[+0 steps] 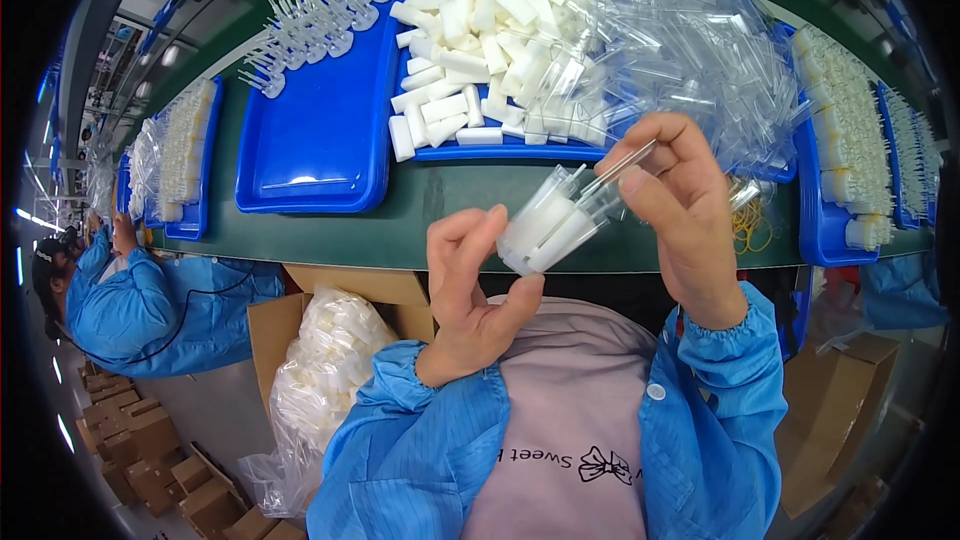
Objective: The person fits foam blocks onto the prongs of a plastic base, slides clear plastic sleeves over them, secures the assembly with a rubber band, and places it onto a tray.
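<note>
My left hand grips a clear plastic holder between thumb and fingers. Two white foam-like blocks show inside it, and the holder tilts toward the upper right. Thin clear prongs stick out of its upper right end. Just above those prongs, my right hand pinches a thin clear plastic strip between thumb and fingers. Whether the strip touches the holder I cannot tell. Beyond my hands, loose white blocks and a heap of clear plastic pieces fill a blue tray.
Left of centre, another blue tray carries rows of clear stemmed pieces. A tray of assembled pieces stands at right, near yellow rubber bands. Below the green table edge sits a carton with bagged white blocks. A co-worker works at left.
</note>
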`<control>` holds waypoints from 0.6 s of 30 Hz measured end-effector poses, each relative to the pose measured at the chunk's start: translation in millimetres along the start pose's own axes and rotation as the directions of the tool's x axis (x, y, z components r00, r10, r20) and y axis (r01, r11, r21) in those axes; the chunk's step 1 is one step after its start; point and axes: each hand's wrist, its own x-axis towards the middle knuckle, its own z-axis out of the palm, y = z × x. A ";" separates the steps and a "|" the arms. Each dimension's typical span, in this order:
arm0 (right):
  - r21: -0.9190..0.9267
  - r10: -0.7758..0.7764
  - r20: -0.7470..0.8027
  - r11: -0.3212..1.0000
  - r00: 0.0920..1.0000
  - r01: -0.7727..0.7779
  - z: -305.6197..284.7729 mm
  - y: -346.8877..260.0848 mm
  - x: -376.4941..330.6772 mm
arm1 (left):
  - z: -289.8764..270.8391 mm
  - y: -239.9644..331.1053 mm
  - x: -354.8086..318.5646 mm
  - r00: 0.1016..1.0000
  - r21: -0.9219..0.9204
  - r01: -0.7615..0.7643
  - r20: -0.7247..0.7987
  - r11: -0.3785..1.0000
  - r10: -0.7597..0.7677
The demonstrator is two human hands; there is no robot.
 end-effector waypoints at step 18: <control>-0.064 -0.039 0.046 0.997 0.998 0.042 -13.3 7.4 -6.2 | 0.6 17.2 13.7 0.980 0.091 -0.036 0.197 0.995 0.017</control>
